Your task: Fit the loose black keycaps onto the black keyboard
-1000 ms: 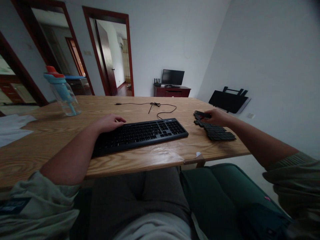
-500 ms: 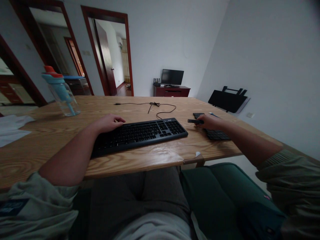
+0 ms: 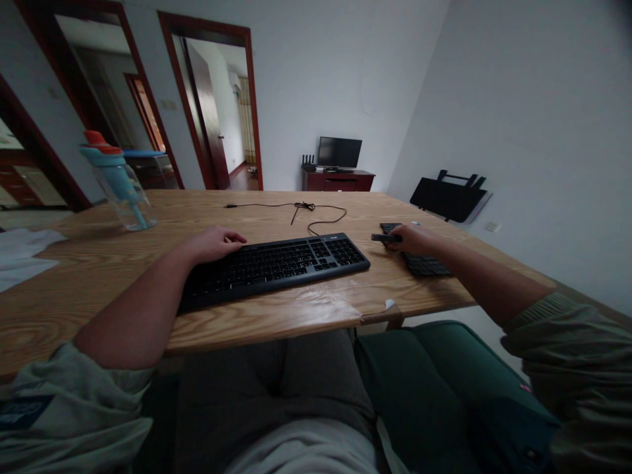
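My left hand [image 3: 213,242] lies flat and loose on the left end of the black keyboard [image 3: 276,266] at mid-frame, holding nothing. My right hand [image 3: 413,238], centre right, pinches a long dark keycap [image 3: 386,237] above the loose keycaps [image 3: 425,264]. Most caps look unplaced, so I judge the work barely begun.

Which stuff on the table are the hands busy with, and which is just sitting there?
In use: keyboard under the left hand; small dark piece in the right hand; dark pieces beside it.

Lying about: water bottle, cable, white paper.
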The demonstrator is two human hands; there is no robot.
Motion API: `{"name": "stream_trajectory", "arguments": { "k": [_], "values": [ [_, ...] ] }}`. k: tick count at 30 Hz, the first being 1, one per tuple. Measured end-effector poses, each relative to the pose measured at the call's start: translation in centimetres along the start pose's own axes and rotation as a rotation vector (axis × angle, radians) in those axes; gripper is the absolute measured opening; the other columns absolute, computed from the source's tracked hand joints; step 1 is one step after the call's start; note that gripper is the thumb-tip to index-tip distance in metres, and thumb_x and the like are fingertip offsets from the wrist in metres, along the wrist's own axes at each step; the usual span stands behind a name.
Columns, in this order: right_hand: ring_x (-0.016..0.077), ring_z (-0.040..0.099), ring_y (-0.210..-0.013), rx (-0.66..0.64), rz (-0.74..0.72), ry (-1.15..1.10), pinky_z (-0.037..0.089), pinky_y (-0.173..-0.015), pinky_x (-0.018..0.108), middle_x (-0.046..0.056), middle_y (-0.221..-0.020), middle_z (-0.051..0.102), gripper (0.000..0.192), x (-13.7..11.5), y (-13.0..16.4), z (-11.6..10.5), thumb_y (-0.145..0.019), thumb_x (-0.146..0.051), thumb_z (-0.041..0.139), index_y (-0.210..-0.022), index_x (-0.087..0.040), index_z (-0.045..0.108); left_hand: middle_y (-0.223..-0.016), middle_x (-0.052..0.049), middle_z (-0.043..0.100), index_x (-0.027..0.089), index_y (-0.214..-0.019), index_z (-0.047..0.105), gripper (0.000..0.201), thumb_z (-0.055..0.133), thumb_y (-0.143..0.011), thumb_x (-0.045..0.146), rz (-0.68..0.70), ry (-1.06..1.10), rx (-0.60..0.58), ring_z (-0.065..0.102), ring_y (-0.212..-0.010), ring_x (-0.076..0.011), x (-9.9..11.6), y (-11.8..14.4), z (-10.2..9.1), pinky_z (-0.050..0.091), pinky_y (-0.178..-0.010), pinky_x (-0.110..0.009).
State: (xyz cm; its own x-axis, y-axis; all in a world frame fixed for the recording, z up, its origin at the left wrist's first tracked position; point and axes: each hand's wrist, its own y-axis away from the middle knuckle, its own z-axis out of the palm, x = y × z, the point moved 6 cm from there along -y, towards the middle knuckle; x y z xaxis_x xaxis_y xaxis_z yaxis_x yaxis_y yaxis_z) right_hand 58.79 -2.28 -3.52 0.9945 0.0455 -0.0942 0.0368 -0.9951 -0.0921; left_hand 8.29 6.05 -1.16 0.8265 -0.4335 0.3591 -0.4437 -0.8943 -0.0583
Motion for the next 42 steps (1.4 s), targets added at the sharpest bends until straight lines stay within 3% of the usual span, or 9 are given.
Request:
{"name": "stream_trajectory", "arguments": {
  "k": [8,11,15,18,22,28,32,37,42],
  "values": [
    [0.0162,0.055,-0.055,0.007,0.023,-0.005,0.034,-0.053,0.028,0.007,-0.07,0.068,0.021,-0.8,0.6,-0.6,-0.081,-0.037,0.068,-0.086,-0.017,0.074,-0.109,-0.006,0.076,0.022,-0.111,0.076,0.052,0.055,-0.075,0.053,0.013,-0.018,-0.007,0.069,-0.099,-0.0258,0.1,0.0,0.1,0.051,-0.087,-0.031],
    [0.0171,0.056,-0.058,0.09,0.026,-0.083,0.036,-0.054,0.029,0.007,-0.071,0.069,0.028,-1.7,1.5,-2.6,-0.08,-0.041,0.068,-0.091,-0.016,0.076,-0.109,-0.006,0.077,0.023,-0.111,0.076,0.052,0.055,-0.075,0.053,0.014,-0.008,-0.001,0.069,-0.098,-0.0254,-0.2,-0.1,0.1,0.052,-0.086,-0.031],
    [0.0168,0.056,-0.062,0.305,0.006,-0.324,0.041,-0.057,0.028,0.006,-0.073,0.067,0.031,-3.5,2.4,-7.1,-0.08,-0.04,0.065,-0.093,-0.014,0.076,-0.108,-0.005,0.077,0.023,-0.112,0.076,0.05,0.056,-0.075,0.051,0.011,-0.009,0.008,0.07,-0.096,-0.0244,-0.4,-0.2,0.1,0.052,-0.085,-0.03],
    [0.0144,0.054,-0.058,0.453,-0.046,-0.559,0.042,-0.054,0.027,0.004,-0.069,0.064,0.025,-6.6,2.3,-9.9,-0.08,-0.035,0.065,-0.089,-0.015,0.075,-0.11,-0.006,0.076,0.021,-0.114,0.075,0.049,0.056,-0.078,0.047,0.004,-0.017,0.014,0.069,-0.098,-0.0237,-0.3,-0.1,-0.1,0.051,-0.086,-0.028],
    [0.0147,0.056,-0.063,0.553,-0.271,-0.75,0.045,-0.057,0.027,0.003,-0.072,0.062,0.023,-14.4,1.4,-11.5,-0.082,-0.038,0.068,-0.089,-0.017,0.074,-0.111,-0.005,0.076,0.021,-0.117,0.074,0.045,0.055,-0.081,0.042,-0.012,-0.019,0.045,0.069,-0.098,-0.0227,-0.5,0.1,-0.9,0.051,-0.087,-0.029],
    [0.0147,0.053,-0.066,0.505,-0.481,-0.762,0.042,-0.059,0.028,0.004,-0.073,0.062,0.037,-27.4,-2.0,-9.4,-0.087,-0.052,0.065,-0.084,-0.015,0.069,-0.112,-0.006,0.076,0.02,-0.114,0.074,0.043,0.056,-0.081,0.038,-0.025,0.018,0.067,0.068,-0.1,-0.0219,-3.1,0.5,-1.9,0.05,-0.087,-0.028],
    [0.0167,0.057,-0.07,0.433,-0.49,-0.819,0.043,-0.062,0.029,0.006,-0.081,0.067,0.039,-33.4,-5.0,-5.8,-0.088,-0.054,0.062,-0.088,-0.015,0.068,-0.107,-0.007,0.076,0.017,-0.112,0.074,0.041,0.057,-0.08,0.038,-0.033,0.058,0.06,0.069,-0.096,-0.0212,-4.4,1.4,-2.1,0.051,-0.083,-0.027],
    [0.019,0.062,-0.075,0.327,-0.4,-0.803,0.044,-0.064,0.028,0.008,-0.086,0.072,0.03,-35.2,-6.8,-1.2,-0.089,-0.045,0.064,-0.089,-0.015,0.068,-0.103,-0.007,0.076,0.018,-0.115,0.073,0.042,0.059,-0.083,0.042,0.121,0.086,0.104,0.067,-0.086,-0.0198,-1.6,2.1,-1.4,0.052,-0.077,-0.029],
    [0.0198,0.064,-0.077,0.369,-0.336,-0.83,0.044,-0.064,0.026,0.008,-0.087,0.073,0.028,-33.6,-6.9,-0.2,-0.089,-0.044,0.064,-0.087,-0.016,0.066,-0.1,-0.006,0.076,0.018,-0.104,0.075,0.032,0.063,-0.082,0.036,0.229,0.075,0.077,0.067,-0.086,-0.0191,1.9,1.9,-0.3,0.051,-0.077,-0.029]
  ]
}}
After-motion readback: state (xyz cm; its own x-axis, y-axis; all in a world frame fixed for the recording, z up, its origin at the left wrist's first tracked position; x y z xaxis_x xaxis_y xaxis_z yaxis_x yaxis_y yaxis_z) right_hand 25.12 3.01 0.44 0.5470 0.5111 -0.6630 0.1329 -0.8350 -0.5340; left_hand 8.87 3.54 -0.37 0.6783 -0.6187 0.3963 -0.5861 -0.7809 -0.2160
